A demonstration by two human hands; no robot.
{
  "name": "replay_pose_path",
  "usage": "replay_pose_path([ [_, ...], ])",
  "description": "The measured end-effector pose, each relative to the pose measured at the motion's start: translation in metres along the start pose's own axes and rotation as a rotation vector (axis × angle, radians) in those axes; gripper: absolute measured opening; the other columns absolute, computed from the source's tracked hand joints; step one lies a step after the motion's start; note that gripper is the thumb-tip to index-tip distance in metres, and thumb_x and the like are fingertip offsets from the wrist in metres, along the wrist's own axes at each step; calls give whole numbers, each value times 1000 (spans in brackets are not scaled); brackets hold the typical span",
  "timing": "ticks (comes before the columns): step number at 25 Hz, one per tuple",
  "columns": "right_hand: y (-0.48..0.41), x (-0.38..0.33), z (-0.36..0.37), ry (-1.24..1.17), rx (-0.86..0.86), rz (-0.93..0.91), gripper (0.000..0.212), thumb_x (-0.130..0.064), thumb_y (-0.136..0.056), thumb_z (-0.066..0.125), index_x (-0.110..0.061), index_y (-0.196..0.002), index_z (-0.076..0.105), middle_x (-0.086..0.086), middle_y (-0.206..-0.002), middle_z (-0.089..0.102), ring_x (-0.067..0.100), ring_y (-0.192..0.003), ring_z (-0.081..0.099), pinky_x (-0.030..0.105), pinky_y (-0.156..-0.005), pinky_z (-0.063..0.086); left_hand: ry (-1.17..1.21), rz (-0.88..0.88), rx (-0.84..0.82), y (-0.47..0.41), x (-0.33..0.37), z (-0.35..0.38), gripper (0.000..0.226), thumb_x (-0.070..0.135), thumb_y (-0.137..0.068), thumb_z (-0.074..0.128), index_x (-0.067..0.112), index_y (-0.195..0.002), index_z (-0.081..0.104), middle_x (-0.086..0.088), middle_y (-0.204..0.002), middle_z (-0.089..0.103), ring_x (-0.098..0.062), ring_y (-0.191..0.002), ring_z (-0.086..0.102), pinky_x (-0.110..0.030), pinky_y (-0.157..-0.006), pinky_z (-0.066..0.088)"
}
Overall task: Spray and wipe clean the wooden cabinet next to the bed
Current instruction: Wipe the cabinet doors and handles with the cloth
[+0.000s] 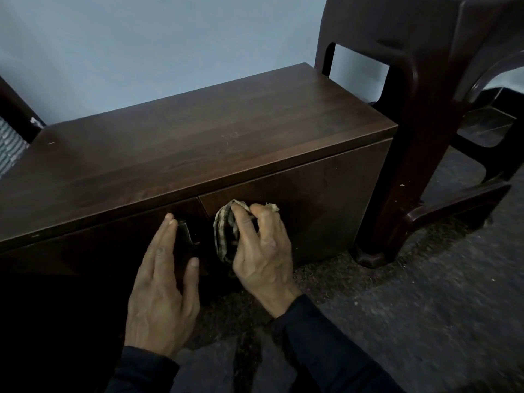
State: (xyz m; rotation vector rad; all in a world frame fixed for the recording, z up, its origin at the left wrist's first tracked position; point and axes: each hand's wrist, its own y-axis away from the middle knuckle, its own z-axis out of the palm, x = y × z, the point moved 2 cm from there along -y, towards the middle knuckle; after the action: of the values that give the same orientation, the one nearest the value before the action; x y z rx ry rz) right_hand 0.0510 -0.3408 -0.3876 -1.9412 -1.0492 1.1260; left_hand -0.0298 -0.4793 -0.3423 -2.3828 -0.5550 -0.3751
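Cabinet (198, 143) front — right hand (262, 259) fingers bunch a cloth (225, 231); left hand (163, 296) flat, fingers extended.

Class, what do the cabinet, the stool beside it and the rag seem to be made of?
Cabinet: dark wood or wood-look laminate, matte, grain stripes visible.
Stool: probably moulded plastic, glossy, rounded seamless legs.
Rag, in the right hand: woven cloth, soft folds.

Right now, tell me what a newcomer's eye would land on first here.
First, the two hands at the lower middle: the right hand bunches a checked cloth against the dark wooden cabinet front, while the left hand lies flat beside a door handle. Next, the dark plastic stool at the cabinet's right end.
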Motion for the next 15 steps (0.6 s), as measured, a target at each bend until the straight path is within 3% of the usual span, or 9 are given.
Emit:
replay_pose_path([
  [2,-2,21,-6,80,54,8,38,-10,-104,38,-5,-123,70,9,-117,46,30,-90,56,44,-77,52,8,-12,33,0,-3,-5,61,22,-92,48,13,-149,28,-7,-155,33,-16,-141,33,-39,-107,38],
  [4,2,42,-9,51,137,168,37,-8,-104,39,-3,-123,71,10,-118,48,30,-95,59,45,-85,53,-7,-17,51,2,-8,-7,57,17,-95,50,12,-148,29,-7,-154,34,-17,-140,35,-43,-104,41],
  [6,11,39,-5,-74,175,350,38,-8,-104,40,-2,-132,64,13,-121,48,28,-104,57,40,-89,54,-11,-39,60,5,-14,-9,57,16,-94,51,11,-147,32,-6,-154,34,-17,-140,35,-44,-103,43],
  [7,15,26,-3,-124,153,357,40,-10,-104,40,-2,-138,60,13,-123,47,26,-107,55,36,-89,53,-3,-41,66,6,-16,-9,55,17,-95,51,11,-147,32,-5,-154,34,-17,-140,35,-41,-104,41],
  [10,13,-24,4,-186,31,100,40,-15,-106,39,-5,-140,58,11,-123,45,26,-106,54,33,-87,53,50,-51,104,7,-19,-9,51,18,-96,48,11,-145,36,-5,-151,38,-16,-138,38,-25,-109,35],
  [15,4,-92,25,-36,-234,-115,42,-16,-98,44,-9,-137,57,9,-124,44,27,-102,56,36,-82,57,252,-330,264,23,-40,-18,48,20,-95,47,18,-143,39,-2,-146,43,-12,-133,43,-43,-106,43],
])
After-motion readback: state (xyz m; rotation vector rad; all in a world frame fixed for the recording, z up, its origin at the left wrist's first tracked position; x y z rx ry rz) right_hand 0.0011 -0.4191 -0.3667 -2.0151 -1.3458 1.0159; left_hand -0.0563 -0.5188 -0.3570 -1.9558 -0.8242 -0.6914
